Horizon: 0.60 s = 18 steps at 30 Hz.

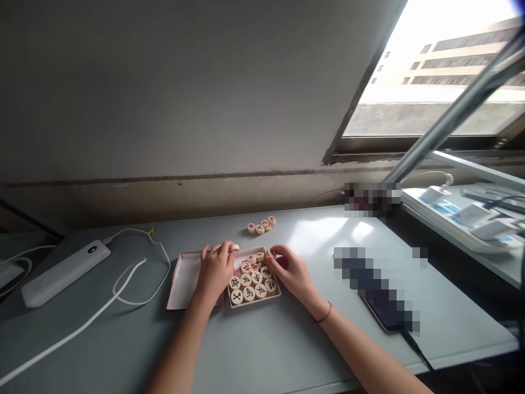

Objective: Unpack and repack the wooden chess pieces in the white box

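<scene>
Just between the hands, xiangqi pieces

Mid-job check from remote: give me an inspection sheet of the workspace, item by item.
surface: grey tabletop, with sunlight on its far right part.
job's things: round wooden xiangqi pieces packed in a shallow box; four more pieces in a short row beyond it; white-lined lid at its left.
clutter: white power bank; phone, mostly pixelated.
grippers: nothing seen; left hand and right hand each pinch a piece over the box.
cables: white cable at left; black cable from the phone.
surroundings: window, metal pole, white tray holding small white items.
</scene>
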Tool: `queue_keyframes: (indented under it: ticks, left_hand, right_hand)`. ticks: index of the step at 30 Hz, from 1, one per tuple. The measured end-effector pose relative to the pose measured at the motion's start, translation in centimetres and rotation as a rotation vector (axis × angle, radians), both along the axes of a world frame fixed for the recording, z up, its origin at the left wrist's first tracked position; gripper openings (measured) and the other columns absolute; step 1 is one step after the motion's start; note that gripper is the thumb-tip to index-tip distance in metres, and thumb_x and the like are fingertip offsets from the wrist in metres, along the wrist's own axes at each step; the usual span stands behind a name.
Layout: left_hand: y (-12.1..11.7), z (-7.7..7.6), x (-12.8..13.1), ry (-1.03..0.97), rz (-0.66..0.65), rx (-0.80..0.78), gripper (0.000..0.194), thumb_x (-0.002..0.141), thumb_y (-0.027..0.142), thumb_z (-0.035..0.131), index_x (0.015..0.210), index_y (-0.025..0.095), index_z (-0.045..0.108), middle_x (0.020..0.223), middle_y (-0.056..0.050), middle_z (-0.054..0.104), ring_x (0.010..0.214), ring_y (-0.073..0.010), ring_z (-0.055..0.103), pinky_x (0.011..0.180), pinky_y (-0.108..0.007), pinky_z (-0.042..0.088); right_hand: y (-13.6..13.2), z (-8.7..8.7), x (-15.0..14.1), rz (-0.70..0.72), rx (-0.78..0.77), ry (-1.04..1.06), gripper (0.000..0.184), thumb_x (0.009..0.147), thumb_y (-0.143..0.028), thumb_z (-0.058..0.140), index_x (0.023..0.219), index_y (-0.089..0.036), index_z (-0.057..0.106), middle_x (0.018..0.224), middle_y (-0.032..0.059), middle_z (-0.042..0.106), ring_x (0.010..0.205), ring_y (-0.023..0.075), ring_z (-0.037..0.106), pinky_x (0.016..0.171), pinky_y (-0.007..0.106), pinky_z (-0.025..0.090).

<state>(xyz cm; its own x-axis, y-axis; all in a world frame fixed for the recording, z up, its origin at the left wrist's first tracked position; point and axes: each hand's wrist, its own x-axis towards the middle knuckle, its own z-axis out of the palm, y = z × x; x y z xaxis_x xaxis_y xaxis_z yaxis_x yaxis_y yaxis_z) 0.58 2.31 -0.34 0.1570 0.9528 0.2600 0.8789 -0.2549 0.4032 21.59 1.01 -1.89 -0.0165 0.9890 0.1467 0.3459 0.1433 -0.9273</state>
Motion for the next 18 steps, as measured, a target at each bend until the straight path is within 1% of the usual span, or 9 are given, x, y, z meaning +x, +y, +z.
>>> queue_keyframes:
  ticks: [6, 12, 15, 18]
  left_hand:
    - [-0.3, 0.4, -0.6, 0.020, 0.028, -0.009, 0.013, 0.095, 0.024, 0.041, 0.099, 0.025, 0.053, 0.101, -0.004, 0.072, 0.095, -0.0224, 0.065, 0.109, -0.055, 0.022]
    - [-0.2, -0.1, -1.3, 0.021, 0.034, -0.032, 0.015, 0.095, 0.025, 0.039, 0.097, 0.025, 0.054, 0.101, -0.003, 0.071, 0.096, -0.0219, 0.064, 0.109, -0.055, 0.024]
    - [0.2, -0.3, -2.2, 0.032, 0.016, -0.044, 0.016, 0.095, 0.027, 0.038, 0.098, 0.025, 0.054, 0.103, -0.003, 0.071, 0.098, -0.0219, 0.063, 0.109, -0.055, 0.023]
    - [0.7, -0.1, -3.4, 0.042, -0.031, -0.073, 0.016, 0.095, 0.027, 0.038, 0.098, 0.025, 0.054, 0.101, -0.002, 0.071, 0.096, -0.0212, 0.062, 0.109, -0.054, 0.023]
  right_hand:
    - [-0.4, -0.1, -0.4, 0.082, -0.082, 0.059, 0.035, 0.081, -0.053, 0.061, 0.093, -0.021, 0.057, 0.094, 0.0087, 0.069, 0.072, 0.0203, 0.068, 0.058, 0.030, 0.057]
    - [-0.5, 0.2, -1.4, 0.103, -0.147, 0.083, 0.035, 0.080, -0.055, 0.061, 0.089, -0.021, 0.053, 0.089, 0.0075, 0.069, 0.067, 0.0180, 0.065, 0.056, 0.028, 0.054]
    - [-1.0, 0.4, -2.1, 0.090, -0.172, 0.115, 0.035, 0.081, -0.054, 0.061, 0.088, -0.022, 0.051, 0.088, 0.0071, 0.069, 0.069, 0.0184, 0.065, 0.057, 0.028, 0.053]
    - [-1.2, 0.8, -2.7, 0.102, -0.174, 0.110, 0.034, 0.081, -0.055, 0.060, 0.086, -0.022, 0.051, 0.087, 0.0061, 0.069, 0.066, 0.0172, 0.064, 0.055, 0.027, 0.052]
